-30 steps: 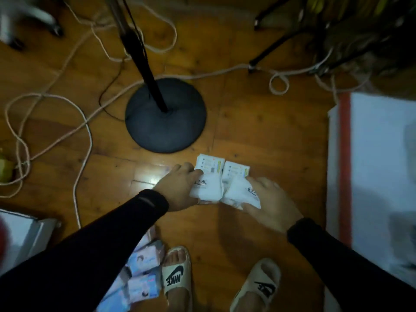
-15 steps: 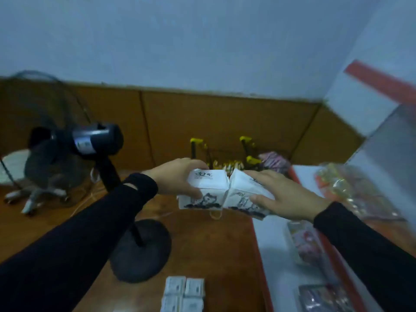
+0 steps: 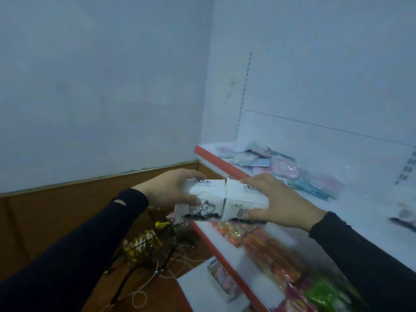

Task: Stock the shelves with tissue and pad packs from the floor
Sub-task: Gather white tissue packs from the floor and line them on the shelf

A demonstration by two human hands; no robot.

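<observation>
We hold two white tissue packs side by side, touching: left hand (image 3: 167, 191) grips the left pack (image 3: 202, 200), right hand (image 3: 279, 203) grips the right pack (image 3: 242, 202) (thumbs on front faces). Both packs are in the air at the upper shelf's (image 3: 216, 161) red edge, w/ pink & blue pad packs (image 3: 281, 168) lying further back on it.

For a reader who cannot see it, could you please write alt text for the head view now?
Two hands in black sleeves hold two white tissue packs side by side: the left hand grips the left pack, the right hand the right pack. Beyond them, a white shelf with a red edge holds pastel packs.
</observation>
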